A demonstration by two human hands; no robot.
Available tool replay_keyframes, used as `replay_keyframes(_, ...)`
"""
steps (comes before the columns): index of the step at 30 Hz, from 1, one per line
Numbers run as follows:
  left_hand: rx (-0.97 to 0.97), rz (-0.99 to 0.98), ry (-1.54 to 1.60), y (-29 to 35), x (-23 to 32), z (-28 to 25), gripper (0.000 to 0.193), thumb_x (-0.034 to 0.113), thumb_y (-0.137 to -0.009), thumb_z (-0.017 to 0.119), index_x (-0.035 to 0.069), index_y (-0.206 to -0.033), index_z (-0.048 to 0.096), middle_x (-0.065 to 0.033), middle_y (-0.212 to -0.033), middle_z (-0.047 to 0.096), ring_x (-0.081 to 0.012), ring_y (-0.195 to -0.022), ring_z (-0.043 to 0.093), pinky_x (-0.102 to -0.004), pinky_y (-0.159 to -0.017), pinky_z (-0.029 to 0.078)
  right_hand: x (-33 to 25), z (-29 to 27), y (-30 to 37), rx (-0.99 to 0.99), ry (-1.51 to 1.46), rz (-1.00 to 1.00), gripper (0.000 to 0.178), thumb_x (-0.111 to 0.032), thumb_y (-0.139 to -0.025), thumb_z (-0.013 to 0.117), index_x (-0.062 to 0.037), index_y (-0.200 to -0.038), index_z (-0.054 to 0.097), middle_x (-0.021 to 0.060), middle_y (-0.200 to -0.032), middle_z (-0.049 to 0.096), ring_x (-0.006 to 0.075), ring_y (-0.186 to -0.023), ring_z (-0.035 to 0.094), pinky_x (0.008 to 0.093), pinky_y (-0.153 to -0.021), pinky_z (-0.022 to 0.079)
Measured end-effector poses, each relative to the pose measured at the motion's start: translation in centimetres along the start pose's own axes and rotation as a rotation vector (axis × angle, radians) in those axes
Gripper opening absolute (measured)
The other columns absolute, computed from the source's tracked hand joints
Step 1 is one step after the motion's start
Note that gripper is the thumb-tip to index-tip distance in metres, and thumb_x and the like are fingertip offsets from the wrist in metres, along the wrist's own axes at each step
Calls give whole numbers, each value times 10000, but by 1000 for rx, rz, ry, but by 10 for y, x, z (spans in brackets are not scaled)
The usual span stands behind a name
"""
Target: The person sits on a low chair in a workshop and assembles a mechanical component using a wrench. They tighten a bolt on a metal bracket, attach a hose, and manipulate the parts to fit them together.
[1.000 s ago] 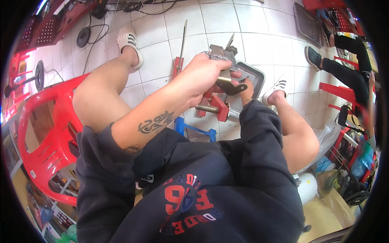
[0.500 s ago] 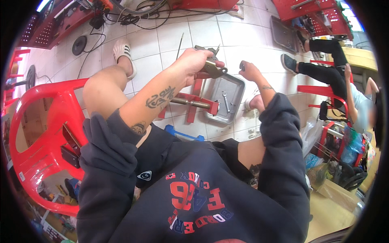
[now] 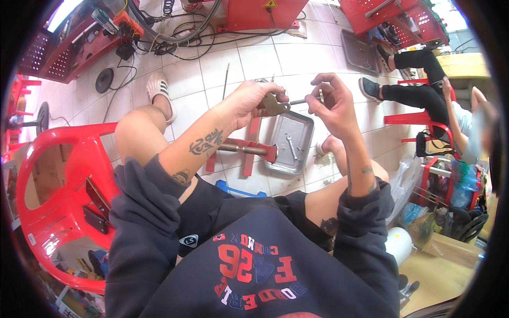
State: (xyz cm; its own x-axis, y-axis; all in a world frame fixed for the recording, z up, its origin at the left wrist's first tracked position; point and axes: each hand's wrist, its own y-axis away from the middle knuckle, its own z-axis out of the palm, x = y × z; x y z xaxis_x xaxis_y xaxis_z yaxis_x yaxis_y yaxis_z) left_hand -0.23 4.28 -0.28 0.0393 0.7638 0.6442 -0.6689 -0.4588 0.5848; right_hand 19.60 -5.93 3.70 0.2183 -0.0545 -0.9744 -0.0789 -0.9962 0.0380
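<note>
My left hand point(image 3: 249, 102) is closed around a brass-coloured metal bracket point(image 3: 274, 104) with a hole at its end; a reddish part shows by the fingers. On the right, my right hand point(image 3: 336, 108) pinches a thin dark pin point(image 3: 298, 101) between thumb and fingertips. The pin points left at the bracket's holed end; I cannot tell whether it enters the hole. Below the hands stands a red metal stand point(image 3: 248, 168) with a steel shaft point(image 3: 237, 149). Beside it a grey metal tray point(image 3: 310, 139) holds a combination wrench point(image 3: 291, 147).
A red plastic chair point(image 3: 40, 212) is at my left, with a dark flat item on it. A blue plastic piece point(image 3: 241, 191) lies between my legs. Cables point(image 3: 201, 45) run along the tiled floor ahead. Another person point(image 3: 461, 114) sits at right, near a second tray point(image 3: 355, 50).
My right hand has come up and turned, its fingers now holding the pin against or near the bracket. The left hand and bracket have shifted slightly left and down.
</note>
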Motion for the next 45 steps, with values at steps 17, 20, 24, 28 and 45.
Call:
replay_keyframes(17, 0, 173, -15, -3, -10, 7, 628, -30, -888, 672, -88, -1428, 357, -209, -1150, 679, -225, -1061, 680, -305, -938, 549, 10, 12, 4, 74, 95, 54, 321, -5, -937, 604, -39, -1253, 644, -1, -913, 598, 56, -834, 580, 217, -717, 514)
replay_keyframes(20, -8, 116, -74, 2, -8, 10, 647, -40, -911, 644, -48, -1469, 315, -213, -1185, 672, -242, -1112, 668, -330, -989, 536, 10, 13, 6, 89, 202, -87, 367, 23, -922, 596, -53, -1280, 636, 37, -923, 599, 85, -816, 566, 244, -691, 506)
replay_keyframes(24, -7, 138, -92, 0, -13, 7, 619, -55, -921, 621, -15, -1469, 335, -187, -1167, 689, -240, -1117, 669, -337, -967, 543, 6, 14, 7, 3, 365, -206, 420, 53, -912, 588, -64, -1314, 619, 85, -951, 605, 144, -804, 590, 267, -693, 510)
replay_keyframes(28, 44, 230, -121, 6, -13, 11, 576, -56, -911, 630, -32, -1430, 380, -182, -1148, 697, -223, -1079, 676, -327, -912, 555, -9, 15, 9, -64, 434, -193, 536, 107, -859, 576, -82, -1360, 577, 129, -968, 603, 237, -817, 614, 321, -710, 516)
replay_keyframes(45, 40, 170, -200, 11, -21, 28, 642, -47, -814, 742, -25, -1369, 420, -163, -1070, 713, -200, -971, 695, -301, -804, 578, -14, 14, 20, -70, 392, -157, 622, -4, -826, 734, -98, -1403, 523, 176, -1125, 680, 311, -930, 691, 358, -803, 553)
